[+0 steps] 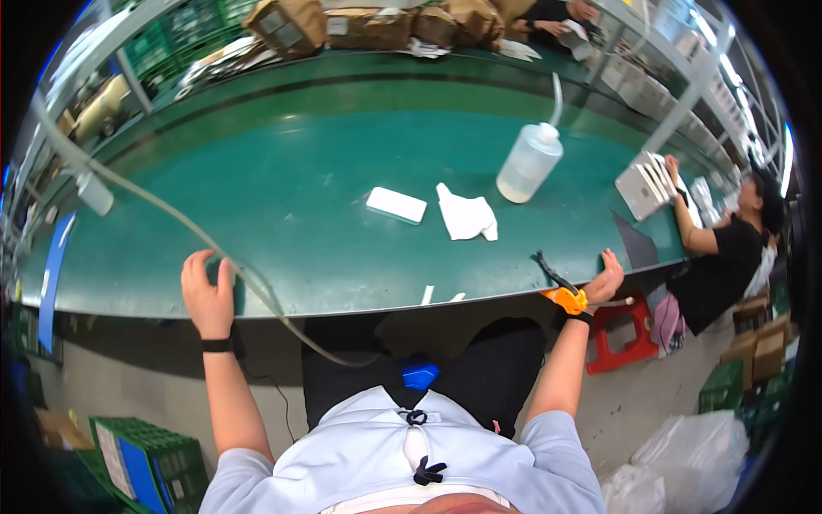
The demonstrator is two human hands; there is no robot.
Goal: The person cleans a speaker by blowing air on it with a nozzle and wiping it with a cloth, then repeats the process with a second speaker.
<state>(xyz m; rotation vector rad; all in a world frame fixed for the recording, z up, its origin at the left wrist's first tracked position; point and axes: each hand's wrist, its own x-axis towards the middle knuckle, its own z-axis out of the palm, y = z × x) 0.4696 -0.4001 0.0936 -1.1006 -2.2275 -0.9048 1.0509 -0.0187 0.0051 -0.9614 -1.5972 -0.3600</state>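
My left hand [208,295] rests at the near edge of the green table, fingers loosely curved and thumb apart, holding nothing. A pale hose [190,224] passes close by its thumb. My right hand [606,278] lies at the table edge on the right with fingers stretched out. Against its wrist is an orange tool [568,300] with a black nozzle-like rod [555,271]; it does not look gripped. Between the hands, farther in, lie a white rectangular block [396,206] and a crumpled white cloth [467,214]. Behind the cloth stands a translucent squeeze bottle [529,163] with a bent spout.
Two white scraps [427,295] lie at the near edge. At right a co-worker [728,257] handles white panels [646,188] beside a red stool [621,336]. Brown paper bags [368,27] line the far side, where another person [561,21] works. Crates [145,463] stand lower left.
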